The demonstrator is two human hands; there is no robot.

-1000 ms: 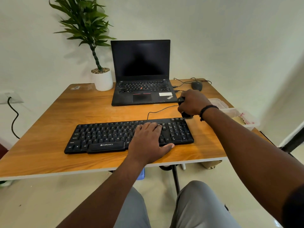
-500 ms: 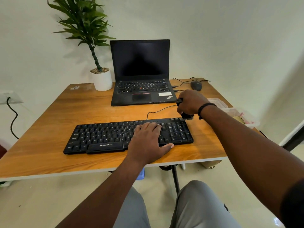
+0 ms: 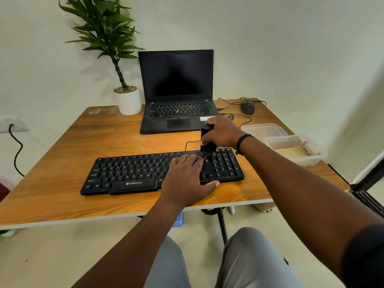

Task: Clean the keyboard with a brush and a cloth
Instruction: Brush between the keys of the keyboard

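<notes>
A black keyboard (image 3: 133,173) lies across the front of the wooden desk (image 3: 62,163). My left hand (image 3: 187,179) rests flat on its right-centre keys, fingers straight, thumb over the front edge. My right hand (image 3: 222,133) grips a black brush (image 3: 207,142) held upright, its bristle end down on the top rows just left of the number pad. A pale cloth (image 3: 293,151) lies in a clear plastic tub (image 3: 311,161) at the desk's right edge.
An open black laptop (image 3: 176,96) stands behind the keyboard, a white pot with a green plant (image 3: 127,100) to its left. A black mouse (image 3: 247,107) and cables lie at the back right. A clear lid (image 3: 264,129) sits beside the tub.
My right hand has brought the brush from behind the keyboard's right end leftward and down onto the top key rows. My left hand stays on the keys.
</notes>
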